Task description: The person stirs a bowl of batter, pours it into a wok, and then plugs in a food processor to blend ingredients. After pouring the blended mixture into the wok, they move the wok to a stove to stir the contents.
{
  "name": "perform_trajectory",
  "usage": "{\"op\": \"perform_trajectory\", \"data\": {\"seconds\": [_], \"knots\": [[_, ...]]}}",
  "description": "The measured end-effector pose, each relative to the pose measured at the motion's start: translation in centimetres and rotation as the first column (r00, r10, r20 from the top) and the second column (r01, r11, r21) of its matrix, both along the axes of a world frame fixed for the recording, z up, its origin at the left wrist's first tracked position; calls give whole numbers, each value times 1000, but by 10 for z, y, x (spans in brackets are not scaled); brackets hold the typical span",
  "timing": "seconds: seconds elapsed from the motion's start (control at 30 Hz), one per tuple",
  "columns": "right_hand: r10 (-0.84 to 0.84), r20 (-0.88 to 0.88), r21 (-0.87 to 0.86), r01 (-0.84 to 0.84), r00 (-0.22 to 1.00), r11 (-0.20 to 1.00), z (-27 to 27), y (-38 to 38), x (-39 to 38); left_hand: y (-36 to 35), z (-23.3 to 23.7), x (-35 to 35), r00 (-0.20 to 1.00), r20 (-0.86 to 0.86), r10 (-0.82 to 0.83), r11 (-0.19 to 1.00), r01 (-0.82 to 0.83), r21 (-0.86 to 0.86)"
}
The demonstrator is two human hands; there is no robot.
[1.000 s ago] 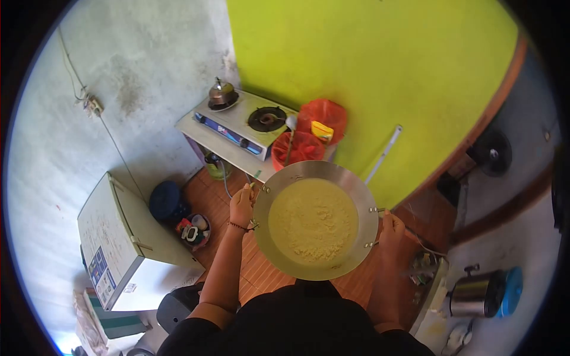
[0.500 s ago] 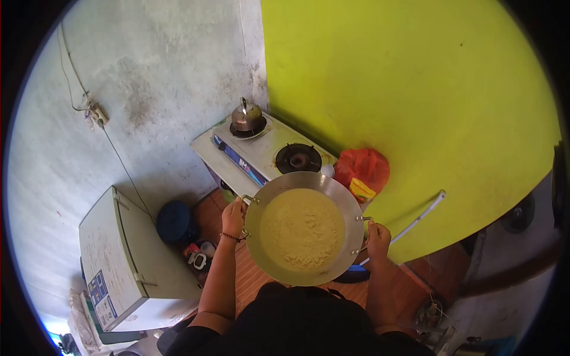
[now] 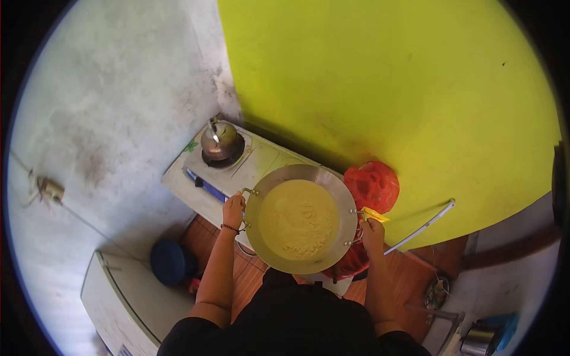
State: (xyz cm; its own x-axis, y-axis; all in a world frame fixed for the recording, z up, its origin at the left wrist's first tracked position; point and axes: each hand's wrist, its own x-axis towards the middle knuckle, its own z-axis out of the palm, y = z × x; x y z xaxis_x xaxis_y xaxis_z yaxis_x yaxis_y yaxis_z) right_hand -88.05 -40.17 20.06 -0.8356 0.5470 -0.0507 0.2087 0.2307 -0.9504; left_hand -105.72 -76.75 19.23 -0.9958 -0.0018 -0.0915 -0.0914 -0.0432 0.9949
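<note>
Two hands grip my wide pan's handles, left [image 3: 234,206] curled at nine o'clock, right [image 3: 372,232] at three; the pan [image 3: 350,237] covers part of the stove [image 3: 252,163].

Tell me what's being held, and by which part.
The wide metal pan, by its two side handles, one in each of the hands.

Kettle [image 3: 221,142] on stove [image 3: 252,161]

The wok [image 3: 351,234] conceals the right-hand part of the gas stove [image 3: 259,155]. The refrigerator [image 3: 127,296] is cut off at the lower edge of the view. Print on the yellow packet [image 3: 375,215] is illegible.
</note>
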Motion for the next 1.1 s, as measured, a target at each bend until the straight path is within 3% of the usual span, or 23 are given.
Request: {"op": "perform_trajectory", "data": {"seconds": [0.43,0.57,0.77,1.1], "knots": [[-193,169,107,176,967,979,-19,-26,-95,31,-54,-168,988,-39,-148,988,146,-51],[-247,217,202,204,944,958,-10,-30,-105,43,-64,-187,982,-69,-178,981,172,-86],[-276,218,184,239,936,954,-59,-18,-109,49,-82,-197,985,-41,-167,974,159,-160],[-326,339,277,238,882,931,-39,-26,-115,46,-89,-203,981,-11,-195,973,193,-125]]}}
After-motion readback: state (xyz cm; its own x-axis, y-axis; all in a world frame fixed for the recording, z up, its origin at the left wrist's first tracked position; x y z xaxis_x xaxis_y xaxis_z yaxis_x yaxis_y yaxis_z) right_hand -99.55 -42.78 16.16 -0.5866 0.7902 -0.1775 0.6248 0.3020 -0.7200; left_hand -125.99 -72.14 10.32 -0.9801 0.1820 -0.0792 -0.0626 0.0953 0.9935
